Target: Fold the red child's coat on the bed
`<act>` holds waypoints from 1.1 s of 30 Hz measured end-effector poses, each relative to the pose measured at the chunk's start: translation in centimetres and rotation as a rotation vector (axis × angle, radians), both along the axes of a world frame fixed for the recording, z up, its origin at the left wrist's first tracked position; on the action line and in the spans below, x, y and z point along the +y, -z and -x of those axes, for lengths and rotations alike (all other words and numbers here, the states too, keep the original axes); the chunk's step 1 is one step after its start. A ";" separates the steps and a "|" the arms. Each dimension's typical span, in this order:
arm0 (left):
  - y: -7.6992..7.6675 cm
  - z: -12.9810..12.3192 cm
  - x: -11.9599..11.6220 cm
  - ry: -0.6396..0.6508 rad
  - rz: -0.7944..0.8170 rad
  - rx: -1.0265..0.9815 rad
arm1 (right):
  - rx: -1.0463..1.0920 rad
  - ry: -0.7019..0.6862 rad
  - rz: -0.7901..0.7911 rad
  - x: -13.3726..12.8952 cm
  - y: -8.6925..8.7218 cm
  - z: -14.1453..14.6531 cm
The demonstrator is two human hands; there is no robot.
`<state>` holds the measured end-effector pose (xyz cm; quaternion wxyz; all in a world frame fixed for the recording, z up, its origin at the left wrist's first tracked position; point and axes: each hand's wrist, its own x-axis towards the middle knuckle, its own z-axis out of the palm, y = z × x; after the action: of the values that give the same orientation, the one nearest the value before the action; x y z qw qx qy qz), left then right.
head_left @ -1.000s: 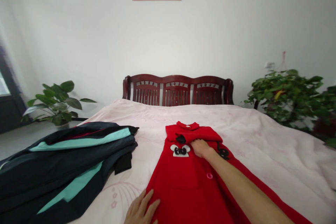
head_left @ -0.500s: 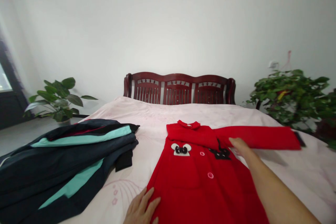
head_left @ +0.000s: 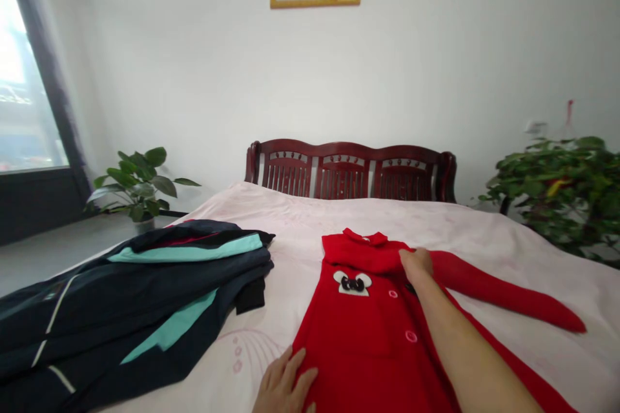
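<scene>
A red coat point(head_left: 353, 342) with a collar, pink-rimmed buttons and a white patch with a black bow lies front up on the bed. One sleeve is folded across its chest; the other sleeve point(head_left: 504, 290) stretches to the right and bends down toward me. My right hand point(head_left: 417, 262) is closed on the cloth near the shoulder of that sleeve, and its forearm covers part of the coat's right side. At the coat's lower left edge, my left hand point(head_left: 287, 382) rests with fingers spread, partly cut off by the frame.
Dark navy clothes point(head_left: 140, 303) with mint panels lie at left on the pale pink bedspread point(head_left: 276, 213). A dark wooden headboard point(head_left: 341, 171) stands behind. Potted plants flank the bed, one at left point(head_left: 140, 184) and a bushier one at right point(head_left: 566, 187).
My right hand has moved left across the coat toward its middle. The outstretched sleeve has swung from straight out to slanting down toward me. My left hand stays on the coat's edge. The view has shifted left.
</scene>
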<state>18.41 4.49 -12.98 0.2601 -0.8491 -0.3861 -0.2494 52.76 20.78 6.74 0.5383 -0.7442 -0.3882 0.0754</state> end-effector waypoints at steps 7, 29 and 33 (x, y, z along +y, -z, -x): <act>-0.9 -0.4 -0.7 -0.017 0.184 -0.087 | 0.296 -0.625 -0.351 0.9 -6.6 10.0; -5.2 -1.7 -3.6 -0.050 0.505 -0.349 | -0.535 -0.736 0.178 -23.8 11.2 9.8; -5.6 -1.8 -3.7 -0.066 0.544 -0.358 | -0.716 -0.693 0.207 -24.4 12.6 10.3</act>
<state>20.21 0.75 -7.37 -0.0404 -0.8171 -0.5056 -0.2741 42.47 -3.65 -5.86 0.2382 -0.6004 -0.7629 0.0279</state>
